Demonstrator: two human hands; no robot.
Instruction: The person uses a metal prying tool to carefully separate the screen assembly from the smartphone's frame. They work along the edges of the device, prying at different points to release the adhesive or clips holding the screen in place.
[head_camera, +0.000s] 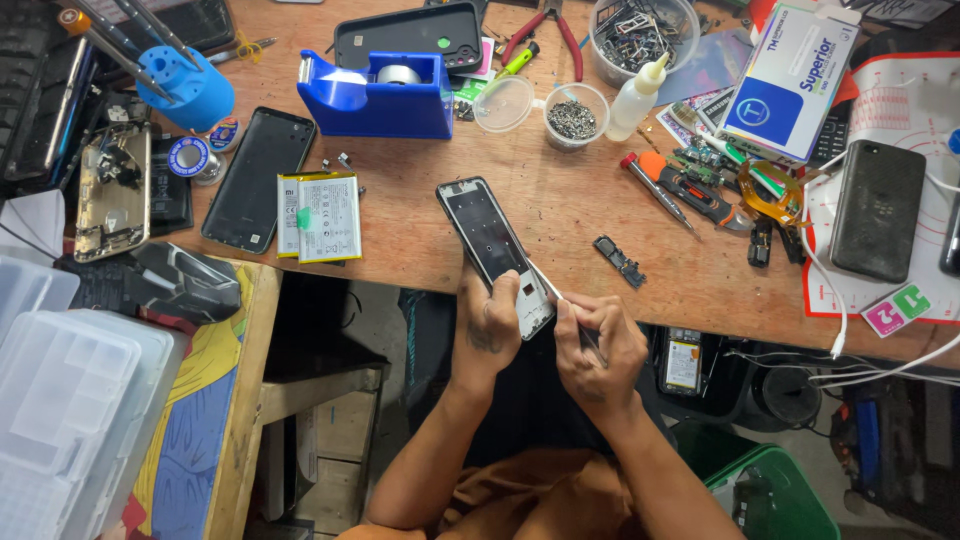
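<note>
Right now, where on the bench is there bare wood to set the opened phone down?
Bare wood lies between the opened phone and the red-handled screwdriver, around the small loose part. A narrower strip runs between the battery and the phone, below the blue tape dispenser. The top right, about the white box and circuit boards, is crowded.

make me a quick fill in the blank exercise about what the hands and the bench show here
1. The left hand holds an opened ____ over the bench edge.
2. The right hand presses a thin ____ against its lower end.
3. The tape dispenser at the back of the wooden table is ____ in colour.
4. The flat battery lies to the ____ of the held device.

Missing words: phone; tool; blue; left
</note>
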